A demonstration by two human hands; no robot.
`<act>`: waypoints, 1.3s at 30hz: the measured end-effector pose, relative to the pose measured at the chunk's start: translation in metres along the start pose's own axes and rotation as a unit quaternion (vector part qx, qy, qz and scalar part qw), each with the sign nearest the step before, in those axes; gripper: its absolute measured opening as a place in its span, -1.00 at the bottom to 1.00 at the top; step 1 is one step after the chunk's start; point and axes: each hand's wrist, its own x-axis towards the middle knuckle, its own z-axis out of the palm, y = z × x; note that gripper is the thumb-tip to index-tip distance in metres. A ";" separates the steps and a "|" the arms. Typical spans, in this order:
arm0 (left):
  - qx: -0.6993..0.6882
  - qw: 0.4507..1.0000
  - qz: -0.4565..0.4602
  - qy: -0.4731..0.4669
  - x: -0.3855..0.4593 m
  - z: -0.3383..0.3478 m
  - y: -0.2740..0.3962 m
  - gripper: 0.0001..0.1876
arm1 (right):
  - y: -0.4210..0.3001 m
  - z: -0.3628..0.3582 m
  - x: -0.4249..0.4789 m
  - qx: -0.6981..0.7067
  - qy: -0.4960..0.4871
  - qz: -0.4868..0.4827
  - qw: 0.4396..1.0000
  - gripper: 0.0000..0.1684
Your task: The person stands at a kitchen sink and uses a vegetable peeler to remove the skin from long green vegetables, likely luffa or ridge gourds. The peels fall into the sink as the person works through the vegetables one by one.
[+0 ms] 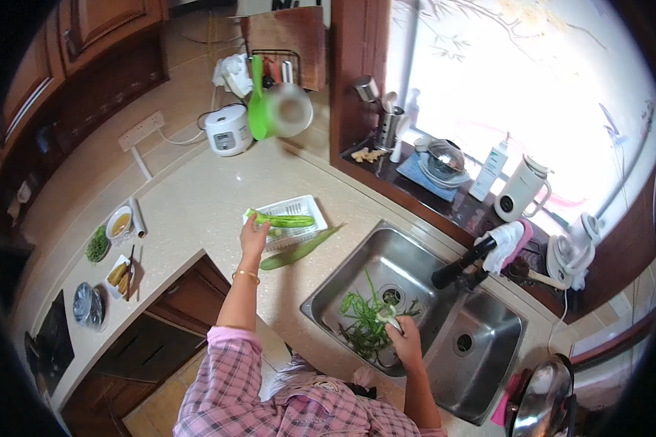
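Note:
My left hand [253,234] has its fingers around the left end of a peeled, bright green luffa gourd [290,220], which is over a white plastic basket [316,210]. Paler pieces of vegetable [274,232] show lower in the basket. An unpeeled, dull green gourd [298,253] lies on the counter along the basket's near side. In my right hand [406,341] is a vegetable peeler [393,322], held over the left basin of a steel sink [380,246]. Beneath it, green peelings [361,322] heap up near the drain.
A black faucet [459,265] reaches over the sink. At the back corner stands a white rice cooker [228,131]. To the left are a bowl of yellowish liquid [121,223], chopped greens [97,246] and chopsticks [130,273]. A kettle [522,188] stands on the windowsill.

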 end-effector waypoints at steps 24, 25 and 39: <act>-0.077 0.919 0.198 -0.331 -0.221 0.041 0.145 -0.76 | -0.082 0.005 -0.028 -0.229 0.087 -0.197 0.949 -0.64; -0.091 0.922 0.200 -0.320 -0.222 0.043 0.144 -0.78 | -0.082 0.006 -0.029 -0.218 0.092 -0.190 0.953 -0.64; 0.222 0.846 0.317 -0.367 -0.198 0.032 0.150 -0.72 | -0.022 -0.004 -0.020 -0.014 0.162 -0.017 0.987 -0.73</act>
